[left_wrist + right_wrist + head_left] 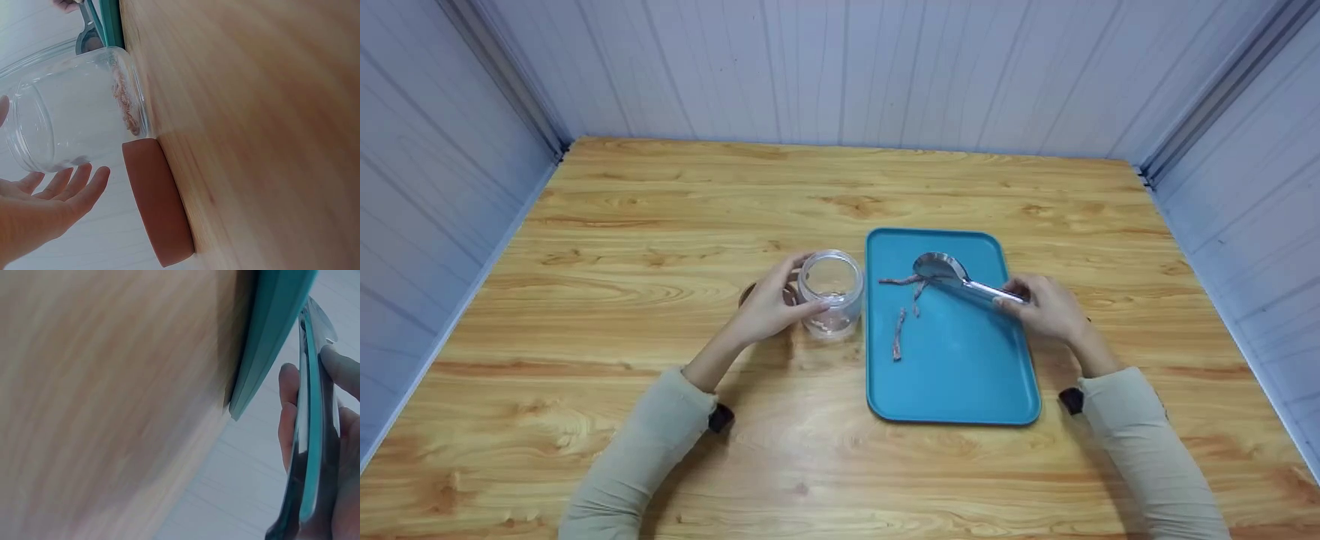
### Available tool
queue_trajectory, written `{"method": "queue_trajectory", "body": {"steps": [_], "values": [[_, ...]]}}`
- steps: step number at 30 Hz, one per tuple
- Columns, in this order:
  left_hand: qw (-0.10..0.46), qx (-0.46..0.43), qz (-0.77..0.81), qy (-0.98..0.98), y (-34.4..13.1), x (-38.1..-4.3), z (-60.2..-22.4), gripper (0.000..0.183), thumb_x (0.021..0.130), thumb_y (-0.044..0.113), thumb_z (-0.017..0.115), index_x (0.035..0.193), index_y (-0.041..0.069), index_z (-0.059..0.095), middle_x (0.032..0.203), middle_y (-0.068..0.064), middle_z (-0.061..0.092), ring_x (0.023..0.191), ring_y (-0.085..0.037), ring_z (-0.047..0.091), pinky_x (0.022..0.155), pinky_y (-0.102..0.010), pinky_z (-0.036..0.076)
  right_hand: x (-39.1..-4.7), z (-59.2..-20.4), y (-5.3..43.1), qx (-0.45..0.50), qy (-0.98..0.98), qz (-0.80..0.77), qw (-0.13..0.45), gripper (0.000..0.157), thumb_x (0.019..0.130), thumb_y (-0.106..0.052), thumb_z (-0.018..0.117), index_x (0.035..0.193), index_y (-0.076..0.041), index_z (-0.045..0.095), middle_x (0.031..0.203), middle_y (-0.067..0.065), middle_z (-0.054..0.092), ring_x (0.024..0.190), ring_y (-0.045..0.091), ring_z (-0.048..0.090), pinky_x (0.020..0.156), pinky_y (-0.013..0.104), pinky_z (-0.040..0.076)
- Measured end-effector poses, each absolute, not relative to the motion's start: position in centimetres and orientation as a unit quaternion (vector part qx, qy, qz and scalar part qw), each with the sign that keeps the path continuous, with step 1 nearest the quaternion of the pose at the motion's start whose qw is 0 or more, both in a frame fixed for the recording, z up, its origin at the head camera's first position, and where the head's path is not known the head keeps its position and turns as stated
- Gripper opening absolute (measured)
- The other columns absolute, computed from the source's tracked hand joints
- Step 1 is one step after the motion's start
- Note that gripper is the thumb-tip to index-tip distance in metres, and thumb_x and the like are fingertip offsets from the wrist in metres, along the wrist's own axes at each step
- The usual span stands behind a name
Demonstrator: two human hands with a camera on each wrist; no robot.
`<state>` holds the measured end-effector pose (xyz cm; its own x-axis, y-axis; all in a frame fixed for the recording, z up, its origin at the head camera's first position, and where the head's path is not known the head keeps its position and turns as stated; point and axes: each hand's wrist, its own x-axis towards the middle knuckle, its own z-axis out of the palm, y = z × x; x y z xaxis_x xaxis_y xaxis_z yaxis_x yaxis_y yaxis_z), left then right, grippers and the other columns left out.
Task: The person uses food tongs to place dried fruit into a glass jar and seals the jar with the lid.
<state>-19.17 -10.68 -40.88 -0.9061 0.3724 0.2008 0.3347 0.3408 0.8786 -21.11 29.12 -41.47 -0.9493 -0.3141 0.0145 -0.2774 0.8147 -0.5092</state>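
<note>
My left hand point(769, 306) grips a clear jar point(831, 319) near its open mouth, thumb on the near side and fingers round the far side. Some reddish-brown shreds point(124, 101) lie in the jar's bottom. A round brown lid point(157, 202) rests on the table beside the jar, partly hidden by this hand in the head view. My right hand point(1046, 306) pinches the handle of a shiny metal serving spoon point(939, 265). Its bowl is over the blue tray point(960, 390), touching or just above thin brownish strips point(898, 334); I cannot tell which.
The wooden table point(675, 202) extends around the tray and jar. Pale panelled walls point(840, 67) border its back and both sides. The tray's raised rim is close to the jar's right side.
</note>
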Motion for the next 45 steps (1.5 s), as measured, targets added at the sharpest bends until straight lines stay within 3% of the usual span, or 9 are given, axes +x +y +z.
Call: {"method": "queue_trajectory", "body": {"steps": [13,25,36,45], "values": [[0.02,0.213,0.533,0.818,-10.7,-19.2,-40.9,0.07,0.074,0.025,0.072,0.131,0.006,0.035,0.117,-0.011,0.048,0.087,-0.026,0.051,0.073,-0.04,0.044,-20.8,-40.8,29.2,-0.152,0.946,-0.286,0.02,0.021,0.085,-0.024,0.059,0.091,-0.004,0.061,0.078,0.006,0.057,0.069,0.02,0.049,0.06,0.033,0.041],[0.013,0.229,0.543,0.808,-10.2,-17.5,-38.0,0.064,0.075,0.006,0.069,0.127,-0.007,0.035,0.114,-0.022,0.048,0.083,-0.03,0.052,0.071,-0.045,0.044,-20.1,-39.3,29.2,-0.186,0.936,-0.296,-0.048,0.023,0.085,-0.025,0.059,0.088,-0.002,0.062,0.075,0.005,0.057,0.063,0.019,0.046,0.053,0.031,0.038],[0.014,0.225,0.539,0.811,-10.7,-19.2,-40.8,0.07,0.074,0.021,0.072,0.131,0.004,0.035,0.117,-0.012,0.048,0.084,-0.024,0.053,0.071,-0.038,0.045,-19.7,-37.8,29.1,-0.225,0.919,-0.307,-0.105,0.017,0.084,-0.018,0.062,0.086,-0.002,0.062,0.072,0.003,0.059,0.059,0.015,0.049,0.048,0.025,0.038],[0.02,0.222,0.537,0.814,-10.2,-17.5,-37.9,0.065,0.076,0.007,0.069,0.128,-0.008,0.034,0.116,-0.022,0.047,0.087,-0.03,0.051,0.072,-0.041,0.045,-19.2,-36.6,28.8,-0.249,0.907,-0.312,-0.131,0.01,0.081,-0.012,0.064,0.082,-0.003,0.061,0.068,0.0,0.058,0.052,0.012,0.046,0.043,0.021,0.034]]}}
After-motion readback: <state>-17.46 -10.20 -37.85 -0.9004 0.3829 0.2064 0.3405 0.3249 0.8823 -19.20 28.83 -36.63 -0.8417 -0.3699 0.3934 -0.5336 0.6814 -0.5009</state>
